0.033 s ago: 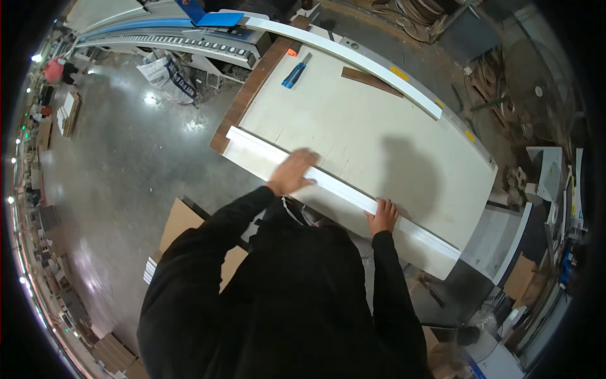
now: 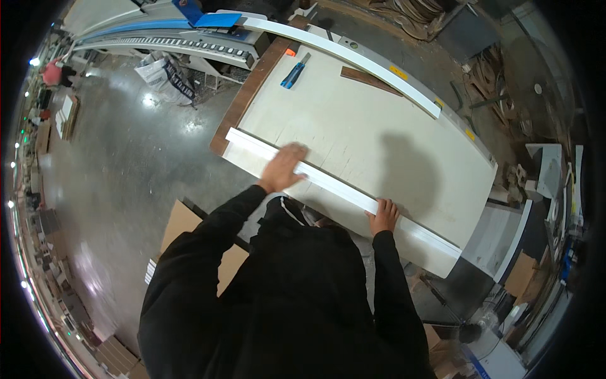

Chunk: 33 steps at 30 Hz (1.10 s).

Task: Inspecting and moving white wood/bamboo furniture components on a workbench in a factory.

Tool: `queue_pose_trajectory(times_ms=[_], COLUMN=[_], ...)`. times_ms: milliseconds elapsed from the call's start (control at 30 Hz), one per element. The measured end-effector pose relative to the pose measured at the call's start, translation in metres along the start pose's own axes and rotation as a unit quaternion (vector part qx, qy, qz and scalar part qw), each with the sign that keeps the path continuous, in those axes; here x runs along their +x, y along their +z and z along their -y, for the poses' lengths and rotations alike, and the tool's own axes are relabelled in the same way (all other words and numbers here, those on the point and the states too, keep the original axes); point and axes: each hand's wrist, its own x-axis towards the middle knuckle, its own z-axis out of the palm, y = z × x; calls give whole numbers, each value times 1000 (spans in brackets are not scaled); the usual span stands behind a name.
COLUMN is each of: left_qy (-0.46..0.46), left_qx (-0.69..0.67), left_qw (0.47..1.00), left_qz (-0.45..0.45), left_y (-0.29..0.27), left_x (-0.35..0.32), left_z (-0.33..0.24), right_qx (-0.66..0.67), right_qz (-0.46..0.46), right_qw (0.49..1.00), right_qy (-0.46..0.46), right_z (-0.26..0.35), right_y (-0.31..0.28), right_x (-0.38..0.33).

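left hand [image 2: 282, 169]: lay flat, fingers spread, palm down on the white strip [image 2: 334, 184]; not closed around it, just pressing.
right hand [image 2: 382, 216]: fingers curled over the strip's near edge further along, a light grip on the edge (thumb hidden, so how tight it was I could not tell).
white strip: lay along the near edge of the large white panel [image 2: 379, 132], running from the desk's left corner toward the lower right.
change: none to see against the earlier view; hands and strip sat in the same spots, so the strip was being held in line, not shifted.
desk [image 2: 247, 95]: brown rim showed on the left side.
other: blue tool [image 2: 293, 74] near the far end, well apart from both hands; a second long white strip [image 2: 353, 60] along the far edge.
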Motion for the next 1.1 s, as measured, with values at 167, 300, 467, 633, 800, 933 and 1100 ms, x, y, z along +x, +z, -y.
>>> queue_pose_trajectory(times_ms=[167,300,467,633,800,933,1100], left_qy=[-177,-271,-269,-80,-37,20,55], left_qx=[203,227,217,245,308,418,260], left_qw=[962,934,936,959,950,904,946], left_qz=[-35,-42,-63,-115,-29,82,184], left_y=[-47,-63,-78,-112,-115,-118,-112], left_x=[-50,-40,28,177,325,391,448], left_z=[124,170,201,215,244,311,300], right_qx=[-16,-1,1,3,28,62,23], right_qz=[30,33,24,20,4,6,-79], right_qw=[998,997,997,995,990,993,994], right_qy=[44,63,73,97,136,100,73], right_z=[10,11,8,8,11,20,14], right_y=[0,5,14,16,13,6,19], right_x=[4,2,-1,1,0,10,4])
